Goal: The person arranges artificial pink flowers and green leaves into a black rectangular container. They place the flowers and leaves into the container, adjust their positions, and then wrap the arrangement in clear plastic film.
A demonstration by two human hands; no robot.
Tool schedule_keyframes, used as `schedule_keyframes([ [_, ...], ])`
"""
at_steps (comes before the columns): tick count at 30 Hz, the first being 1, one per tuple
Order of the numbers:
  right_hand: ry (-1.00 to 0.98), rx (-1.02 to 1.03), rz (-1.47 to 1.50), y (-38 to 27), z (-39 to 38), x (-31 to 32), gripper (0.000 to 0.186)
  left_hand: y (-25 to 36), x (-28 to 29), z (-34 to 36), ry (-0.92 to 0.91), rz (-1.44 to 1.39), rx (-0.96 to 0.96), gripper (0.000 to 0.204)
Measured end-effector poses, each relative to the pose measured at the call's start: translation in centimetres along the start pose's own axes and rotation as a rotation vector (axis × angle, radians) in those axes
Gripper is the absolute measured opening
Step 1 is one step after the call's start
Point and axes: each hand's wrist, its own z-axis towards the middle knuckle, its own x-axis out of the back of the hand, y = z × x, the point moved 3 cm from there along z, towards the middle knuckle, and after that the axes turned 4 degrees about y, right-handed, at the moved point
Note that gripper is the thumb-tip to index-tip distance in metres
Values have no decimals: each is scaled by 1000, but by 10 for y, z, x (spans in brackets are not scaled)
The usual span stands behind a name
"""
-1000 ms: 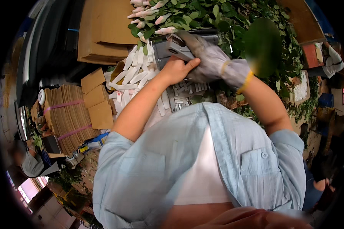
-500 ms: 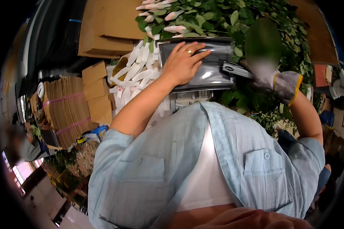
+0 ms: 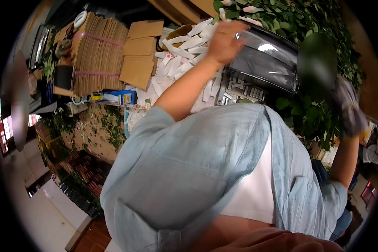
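Note:
My left hand (image 3: 226, 43), bare and smeared by motion, is at the left end of a dark glossy sheet (image 3: 264, 56) with a clear plastic surface. Whether its fingers grip the sheet cannot be made out. My right hand (image 3: 349, 108), in a grey glove with a yellow cuff, is off to the right over green leaves (image 3: 300, 110). It is blurred too, and its fingers are hidden, so anything in it does not show. Loose white sleeves (image 3: 182, 52) lie heaped left of the sheet. Pale wrapped flower buds (image 3: 253, 9) poke out among leaves beyond it.
A strapped stack of flat cardboard (image 3: 98, 54) stands at the left, beside a folded carton (image 3: 140, 54). A blue box (image 3: 119, 97) sits in front of them. Small grey pieces (image 3: 243, 90) lie in a tray near my shirt. Cut leaves (image 3: 113, 126) litter the floor.
My view has swung, shifting the scene. My left hand has gone from flat on the sheet to its left end. My right hand has drawn away from the sheet, and its black stapler no longer shows.

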Motion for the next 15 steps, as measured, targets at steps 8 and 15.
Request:
schedule_keyframes([
  [8, -618, 73, 516, -143, -75, -51, 52, -5, 12, -167, -478, 558, 460, 59],
  [15, -678, 302, 590, -195, -45, -205, 38, 33, 191, -324, -403, 773, 570, 56],
])
